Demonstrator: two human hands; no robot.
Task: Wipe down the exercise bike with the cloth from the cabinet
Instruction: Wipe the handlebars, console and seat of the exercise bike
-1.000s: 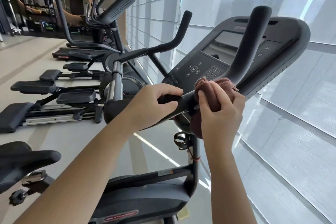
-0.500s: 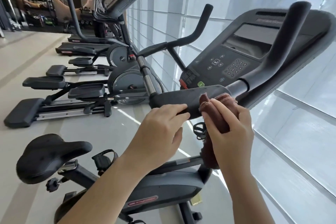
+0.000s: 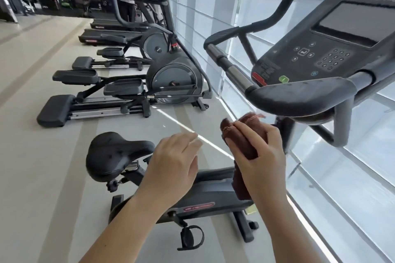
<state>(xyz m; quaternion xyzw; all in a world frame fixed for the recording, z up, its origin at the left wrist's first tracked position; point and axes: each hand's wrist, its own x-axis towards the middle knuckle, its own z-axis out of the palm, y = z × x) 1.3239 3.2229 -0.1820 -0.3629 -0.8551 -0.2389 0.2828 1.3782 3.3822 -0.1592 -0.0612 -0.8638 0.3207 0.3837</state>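
Left hand [image 3: 171, 164], fingers loosely curled and empty, hovers above the exercise bike [image 3: 205, 194] frame. Right hand [image 3: 259, 156] grips the bunched reddish-brown cloth [image 3: 241, 132] just below the handlebar [image 3: 299, 100], clear of it. Beyond: console [image 3: 320, 49], saddle [image 3: 115, 153], elliptical trainers [image 3: 171, 79].

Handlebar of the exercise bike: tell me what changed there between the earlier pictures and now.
Both hands came off the black padded handlebar and dropped below it. The left hand let go of the grip and now hangs open in the air. The right hand pulled the bunched reddish-brown cloth away from the bar, still clutching it. The bike itself stayed put.
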